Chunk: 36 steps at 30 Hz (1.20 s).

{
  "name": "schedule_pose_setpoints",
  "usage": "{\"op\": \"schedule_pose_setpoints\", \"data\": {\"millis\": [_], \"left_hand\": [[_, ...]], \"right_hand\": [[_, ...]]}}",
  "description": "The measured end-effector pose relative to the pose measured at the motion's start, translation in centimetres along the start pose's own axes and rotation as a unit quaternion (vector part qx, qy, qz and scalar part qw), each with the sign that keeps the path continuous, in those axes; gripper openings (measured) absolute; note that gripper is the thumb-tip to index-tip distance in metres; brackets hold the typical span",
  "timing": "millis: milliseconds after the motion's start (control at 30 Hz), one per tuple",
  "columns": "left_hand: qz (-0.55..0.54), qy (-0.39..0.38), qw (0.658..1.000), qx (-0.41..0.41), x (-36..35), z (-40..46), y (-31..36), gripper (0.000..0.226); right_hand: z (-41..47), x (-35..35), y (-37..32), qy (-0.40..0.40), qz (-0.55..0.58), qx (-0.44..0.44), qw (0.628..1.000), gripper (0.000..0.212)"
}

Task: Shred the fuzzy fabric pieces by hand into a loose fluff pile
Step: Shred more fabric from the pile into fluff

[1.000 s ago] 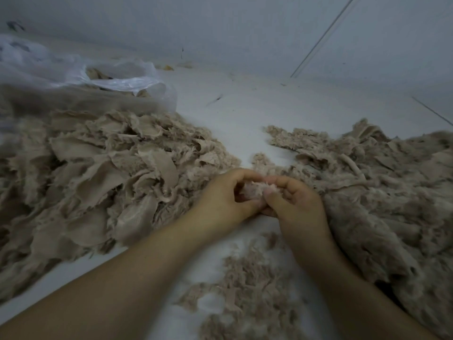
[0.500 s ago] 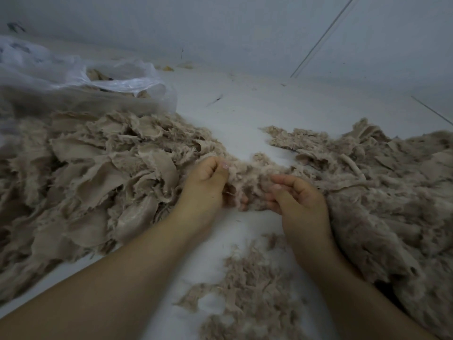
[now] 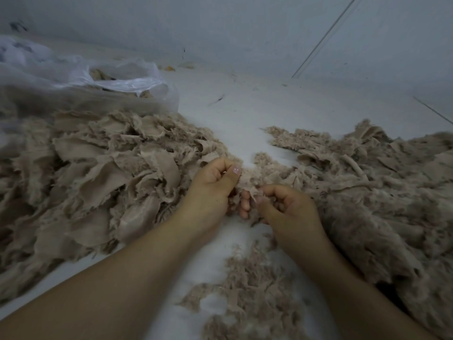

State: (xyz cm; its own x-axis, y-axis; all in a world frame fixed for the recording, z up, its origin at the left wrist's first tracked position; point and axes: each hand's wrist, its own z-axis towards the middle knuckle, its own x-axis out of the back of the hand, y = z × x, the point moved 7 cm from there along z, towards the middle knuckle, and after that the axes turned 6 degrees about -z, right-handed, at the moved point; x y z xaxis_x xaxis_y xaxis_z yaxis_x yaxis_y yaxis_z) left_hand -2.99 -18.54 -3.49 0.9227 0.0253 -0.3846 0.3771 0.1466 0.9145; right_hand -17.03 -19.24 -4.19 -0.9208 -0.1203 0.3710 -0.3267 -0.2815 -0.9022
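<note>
On a pale floor [image 3: 245, 114] beside a grey wall, the left hand [image 3: 210, 190] and right hand [image 3: 289, 212] pinch one fuzzy fabric piece [image 3: 247, 180] between them. Only a small fluff pile [image 3: 250, 295] lies near; large heaps left [image 3: 93, 182] and right [image 3: 382, 192] seem untorn.

Pinched between left hand [image 3: 210, 190] and right hand [image 3: 291, 212]: a fuzzy beige scrap [image 3: 247, 180], stretched over a pale surface [image 3: 245, 119]. Flanked by torn fabric pieces [image 3: 98, 177], a fluff pile [image 3: 380, 192], a plastic bag [image 3: 85, 79] behind.
</note>
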Motion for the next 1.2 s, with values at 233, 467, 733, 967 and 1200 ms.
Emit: {"op": "schedule_pose_setpoints", "data": {"millis": [233,467,733,967,1200], "left_hand": [[-0.040,0.103,0.994,-0.015,1.9,0.2,0.6,0.032],[-0.097,-0.014,0.995,0.023,-0.3,0.0,0.0,0.026],[-0.077,-0.101,0.987,0.101,-1.4,-0.5,-1.3,0.020],[-0.016,-0.070,0.997,0.033,-1.2,-0.4,-0.9,0.036],[-0.049,-0.054,0.996,0.052,-0.6,-0.2,-0.9,0.035]], "right_hand": [[0.3,1.8,0.9,0.102,0.022,-0.027,0.994,0.023],[-0.2,2.0,0.3,0.110,0.042,-0.025,0.993,0.044],[-0.4,0.8,-1.1,0.033,0.086,0.014,0.996,0.027],[-0.4,0.9,-1.8,0.019,0.057,0.056,0.997,0.029],[-0.3,1.2,-0.4,0.052,0.061,0.022,0.997,0.036]]}}
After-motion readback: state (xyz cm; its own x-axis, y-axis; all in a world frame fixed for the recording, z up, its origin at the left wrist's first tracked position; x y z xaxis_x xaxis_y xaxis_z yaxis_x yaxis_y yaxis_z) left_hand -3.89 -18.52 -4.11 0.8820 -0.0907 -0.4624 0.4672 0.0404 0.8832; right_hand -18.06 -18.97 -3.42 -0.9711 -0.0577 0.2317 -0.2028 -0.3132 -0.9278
